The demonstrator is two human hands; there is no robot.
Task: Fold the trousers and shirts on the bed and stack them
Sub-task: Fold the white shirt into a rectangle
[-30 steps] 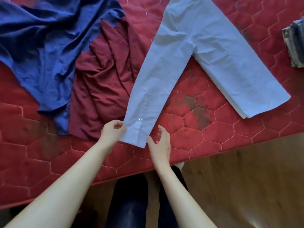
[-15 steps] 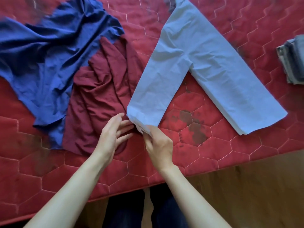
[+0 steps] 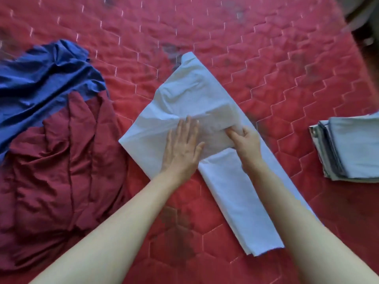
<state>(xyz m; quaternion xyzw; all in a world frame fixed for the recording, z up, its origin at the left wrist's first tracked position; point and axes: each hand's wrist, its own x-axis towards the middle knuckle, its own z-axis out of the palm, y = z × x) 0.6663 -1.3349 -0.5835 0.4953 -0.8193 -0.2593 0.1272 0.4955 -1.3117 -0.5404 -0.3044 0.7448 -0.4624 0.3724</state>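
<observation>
1. At the upper left of the frame a blue garment (image 3: 47, 83) lies crumpled on the bed (image 3: 256, 64), not folded yet.
2. Just below it, at the left, a maroon garment (image 3: 61, 165) sits in loose pleats, its top edge tucked under the blue one. I judge this one is waiting its turn too.
3. In the middle, the light blue shirt (image 3: 221, 191) is laid out flat and narrow, running from the centre down toward the lower right, with a sleeve turned across its body.
4. The left hand (image 3: 182, 148) lies flat on the shirt with fingers spread, pressing the cloth down.
5. The right hand (image 3: 246, 142), just beside it, pinches the end of the folded-over sleeve between thumb and fingers.
6. By my reckoning this shirt is midway: the sides are brought in, but the long body has yet to be doubled over.
7. At the right edge a stack of folded clothes (image 3: 348, 148) in pale grey-blue rests well apart from the shirt, so some of the work is done.
8. The bed wears a red quilted cover stitched in hexagons, with darker blotches in places. The upper right corner is blurred and I cannot tell what is there.
</observation>
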